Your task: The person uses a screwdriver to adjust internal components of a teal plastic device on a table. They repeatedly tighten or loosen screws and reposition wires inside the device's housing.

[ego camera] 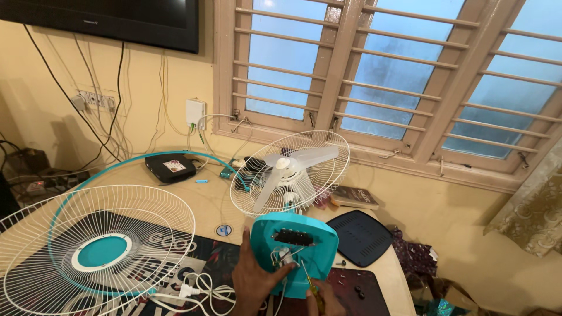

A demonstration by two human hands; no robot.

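At the near edge, the right hand (325,299) has its fingers closed around a yellow-handled screwdriver (312,286), whose shaft slants up toward the open underside of a teal fan base (304,248). The left hand (253,280) lies against the left side of that base, fingers spread and curled over its lower edge beside a bunch of white wires (283,256). The base stands tilted on the worktop (212,199), its dark rectangular recess facing the camera. Small dark screws (357,291) lie on a dark mat just right of the right hand. A coiled white power cord (193,289) rests left of the left hand. Farther left, a detached white wire grille with a teal centre disc (93,250) leans over a printed mat, and a teal ring (146,161) arcs behind it. A black perforated cover (359,237) lies right of the base. Behind the base stands the rear grille with pale blades (290,172). Beyond, a small black box (170,167) sits near the wall, under a barred window (386,76).
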